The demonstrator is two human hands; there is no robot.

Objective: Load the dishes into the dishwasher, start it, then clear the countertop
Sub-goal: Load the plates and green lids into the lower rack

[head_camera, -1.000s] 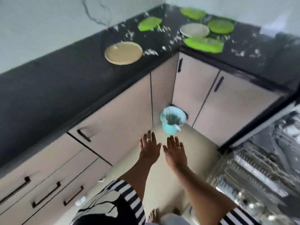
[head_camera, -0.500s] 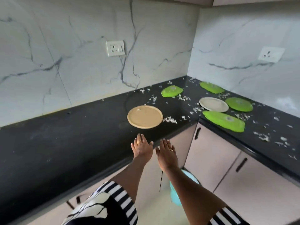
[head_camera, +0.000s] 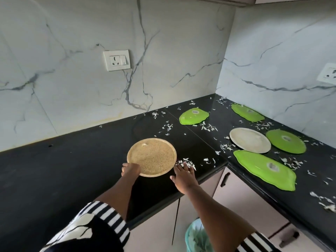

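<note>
The black L-shaped countertop (head_camera: pixel 54 170) is carrying the dishes. The tan plate (head_camera: pixel 151 157), round, is lying flat and face up near the front edge of the left run, well apart from the green plates (head_camera: pixel 263 169) round the corner. The left hand (head_camera: pixel 130 170) is gripping its near-left rim. The right hand (head_camera: pixel 184 176) is spreading wide, fingers straight, just beside the right rim among white scraps (head_camera: pixel 187 163). Half a second earlier both hands were hovering short of the counter.

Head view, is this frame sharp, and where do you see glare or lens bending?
Head view: mostly sharp, with the tan plate and the left hand gripping its rim both crisp. Head view: soft, even light, with a pale sheen on the nearest green plate. Head view: wide-angle distortion bends the countertop edge.
</note>
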